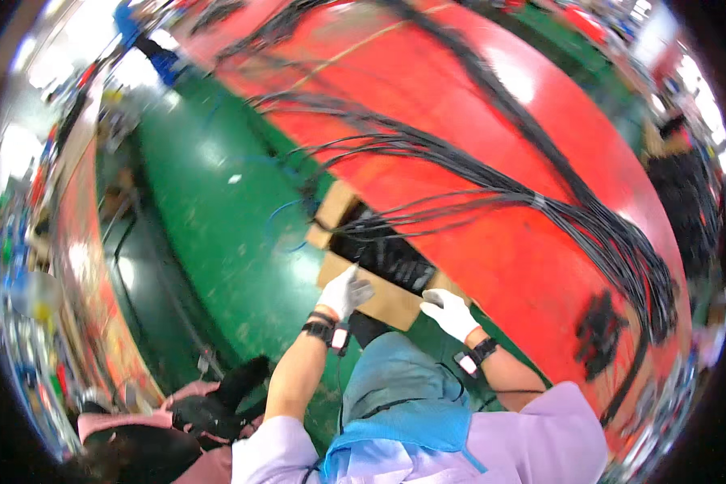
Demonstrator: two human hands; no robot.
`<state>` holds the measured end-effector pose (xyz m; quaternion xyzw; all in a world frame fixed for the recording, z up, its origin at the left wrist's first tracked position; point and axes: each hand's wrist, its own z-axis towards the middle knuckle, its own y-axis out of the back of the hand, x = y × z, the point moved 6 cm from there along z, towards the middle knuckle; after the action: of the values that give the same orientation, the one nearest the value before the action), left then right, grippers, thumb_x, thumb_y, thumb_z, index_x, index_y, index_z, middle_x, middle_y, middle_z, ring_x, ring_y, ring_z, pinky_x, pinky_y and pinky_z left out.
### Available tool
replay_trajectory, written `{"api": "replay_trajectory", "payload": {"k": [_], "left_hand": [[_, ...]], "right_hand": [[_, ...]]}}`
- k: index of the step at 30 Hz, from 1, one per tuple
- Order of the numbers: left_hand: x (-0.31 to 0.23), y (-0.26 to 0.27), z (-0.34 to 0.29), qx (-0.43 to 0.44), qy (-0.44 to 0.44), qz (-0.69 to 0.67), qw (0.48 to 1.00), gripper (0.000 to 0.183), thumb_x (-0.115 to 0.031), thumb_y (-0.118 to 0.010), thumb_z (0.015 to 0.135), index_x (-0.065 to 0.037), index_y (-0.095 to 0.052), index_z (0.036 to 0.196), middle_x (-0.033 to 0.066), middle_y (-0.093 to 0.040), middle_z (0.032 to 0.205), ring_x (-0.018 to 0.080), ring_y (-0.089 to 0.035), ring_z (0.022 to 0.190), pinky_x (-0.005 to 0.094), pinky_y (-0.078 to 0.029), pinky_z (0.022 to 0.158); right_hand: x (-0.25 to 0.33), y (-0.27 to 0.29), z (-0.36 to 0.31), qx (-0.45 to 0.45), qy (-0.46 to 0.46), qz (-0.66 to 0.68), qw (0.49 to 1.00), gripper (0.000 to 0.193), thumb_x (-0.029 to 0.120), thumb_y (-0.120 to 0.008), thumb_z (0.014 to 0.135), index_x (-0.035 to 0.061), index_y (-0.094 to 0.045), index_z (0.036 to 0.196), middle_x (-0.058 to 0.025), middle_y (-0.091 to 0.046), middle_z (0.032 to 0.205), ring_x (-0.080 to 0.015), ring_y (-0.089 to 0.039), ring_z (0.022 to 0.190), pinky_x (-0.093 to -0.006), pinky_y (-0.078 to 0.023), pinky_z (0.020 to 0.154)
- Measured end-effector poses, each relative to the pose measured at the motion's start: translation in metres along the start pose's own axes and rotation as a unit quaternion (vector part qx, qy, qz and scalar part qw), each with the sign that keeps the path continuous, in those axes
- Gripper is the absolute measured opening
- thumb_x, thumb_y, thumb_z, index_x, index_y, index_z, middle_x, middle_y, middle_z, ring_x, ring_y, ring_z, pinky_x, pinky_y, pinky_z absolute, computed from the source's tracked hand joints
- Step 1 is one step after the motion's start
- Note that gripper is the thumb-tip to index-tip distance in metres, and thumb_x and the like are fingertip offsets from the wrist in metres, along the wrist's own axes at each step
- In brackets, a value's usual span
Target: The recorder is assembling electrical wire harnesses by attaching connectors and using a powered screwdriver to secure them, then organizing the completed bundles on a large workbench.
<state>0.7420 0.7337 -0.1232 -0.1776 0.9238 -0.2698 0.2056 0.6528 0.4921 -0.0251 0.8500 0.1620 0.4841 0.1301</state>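
Both of my hands wear white gloves and sit at a cardboard box (389, 302) beside the red table's edge. My left hand (346, 293) is over the box's near flap, fingers drawn together; whatever they hold is too blurred to name. At the flap's right end is my right hand (450, 314), thumb and fingers slightly apart with nothing visible between them. Black, shiny plastic-like material (385, 256) lies inside the box. Thin ends of a black cable bundle (452, 165) hang over the table edge above the box.
The red table (427, 89) carries more long black cables (512, 105) and a small dark heap (599, 335). Green floor (210, 194) runs along its left. A pink-and-black seat or garment (194, 419) is at lower left. Another person's blue-clothed legs (155, 52) stand far left.
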Motion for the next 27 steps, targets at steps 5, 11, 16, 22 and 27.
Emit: {"api": "replay_trajectory", "payload": {"k": [5, 11, 16, 22, 27], "left_hand": [[-0.032, 0.059, 0.003, -0.089, 0.032, -0.031, 0.995, 0.099, -0.054, -0.066, 0.09, 0.003, -0.016, 0.154, 0.0335, -0.022, 0.155, 0.0482, -0.036, 0.138, 0.0516, -0.033, 0.114], [-0.027, 0.054, 0.045, -0.109, 0.136, -0.138, 0.975, 0.135, -0.075, -0.068, 0.074, -0.001, 0.01, 0.154, 0.034, -0.007, 0.158, 0.0514, -0.02, 0.144, 0.0639, -0.023, 0.114], [-0.072, 0.046, 0.099, 0.081, 0.069, -0.388, 0.915, 0.135, -0.096, -0.041, 0.067, 0.008, -0.021, 0.15, 0.0324, -0.035, 0.15, 0.0424, -0.035, 0.141, 0.0529, -0.028, 0.117], [-0.213, 0.127, 0.174, -0.097, -0.105, -0.444, 0.885, 0.1, -0.087, -0.055, 0.073, -0.005, -0.051, 0.131, 0.0221, -0.049, 0.133, 0.0412, -0.05, 0.117, 0.0564, -0.041, 0.105], [-0.29, 0.098, 0.191, -0.094, -0.076, -0.413, 0.903, 0.021, -0.027, -0.068, 0.09, -0.012, -0.057, 0.081, 0.0019, -0.053, 0.065, 0.0198, -0.054, 0.058, 0.0319, -0.051, 0.057]], "right_hand": [[0.015, -0.12, 0.09, 0.042, -0.037, 0.188, 0.981, 0.081, 0.031, -0.076, 0.085, -0.008, -0.038, 0.144, -0.0224, -0.05, 0.143, -0.0291, -0.048, 0.133, -0.0366, -0.036, 0.112], [-0.004, -0.155, 0.157, -0.054, -0.252, 0.442, 0.859, 0.038, 0.005, -0.063, 0.095, 0.0049, -0.055, 0.132, -0.0105, -0.061, 0.124, -0.0174, -0.064, 0.099, -0.0274, -0.053, 0.09], [0.077, -0.15, 0.181, -0.03, -0.034, 0.592, 0.805, 0.033, 0.006, -0.054, 0.1, 0.0046, -0.054, 0.133, -0.011, -0.06, 0.127, -0.0213, -0.061, 0.107, -0.0318, -0.051, 0.097], [0.141, -0.147, 0.185, -0.002, -0.039, 0.689, 0.724, 0.034, 0.024, -0.056, 0.1, 0.0045, -0.056, 0.128, -0.0123, -0.06, 0.13, -0.0311, -0.056, 0.122, -0.0515, -0.04, 0.111], [0.158, -0.156, 0.178, -0.007, -0.262, 0.329, 0.907, 0.046, 0.03, -0.066, 0.093, 0.0022, -0.055, 0.128, -0.0133, -0.061, 0.129, -0.0284, -0.058, 0.12, -0.0476, -0.045, 0.104]]}}
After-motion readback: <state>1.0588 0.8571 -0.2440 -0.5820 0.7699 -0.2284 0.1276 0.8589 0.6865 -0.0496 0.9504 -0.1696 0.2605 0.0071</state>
